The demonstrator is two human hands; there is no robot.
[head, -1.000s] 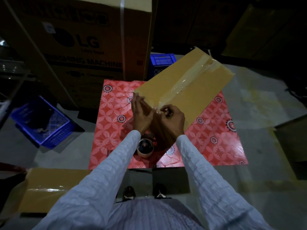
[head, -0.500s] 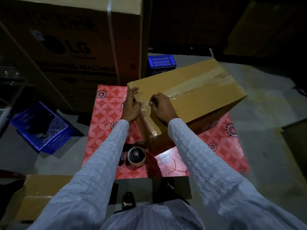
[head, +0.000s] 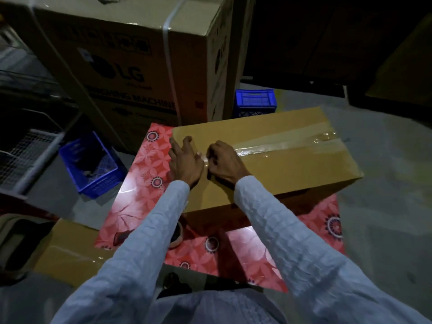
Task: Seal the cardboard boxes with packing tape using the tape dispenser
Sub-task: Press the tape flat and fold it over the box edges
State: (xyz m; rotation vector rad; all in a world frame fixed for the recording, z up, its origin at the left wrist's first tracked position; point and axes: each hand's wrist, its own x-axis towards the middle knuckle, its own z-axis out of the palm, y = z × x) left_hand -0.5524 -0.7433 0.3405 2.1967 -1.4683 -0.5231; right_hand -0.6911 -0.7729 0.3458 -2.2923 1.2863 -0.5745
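A brown cardboard box point(head: 292, 174) lies on a low table with a red patterned top point(head: 140, 188). A strip of clear packing tape point(head: 280, 146) runs along the seam on its top face. My left hand point(head: 184, 160) rests flat on the box's near-left end, fingers straight. Just right of it, my right hand point(head: 224, 162) has its fingers curled and presses down on the near end of the tape. The tape roll point(head: 177, 235) sits on the table under my left forearm, mostly hidden.
A tall LG washing-machine carton point(head: 131, 66) stands behind the table. One blue crate point(head: 91, 164) is on the floor at left, another point(head: 254, 101) behind the box. A second taped cardboard box point(head: 67, 251) lies at lower left, and a wire rack point(head: 23, 148) stands at far left.
The box has come down from tilted on its edge to lying flat on the table. Both hands moved from its near end onto its top face.
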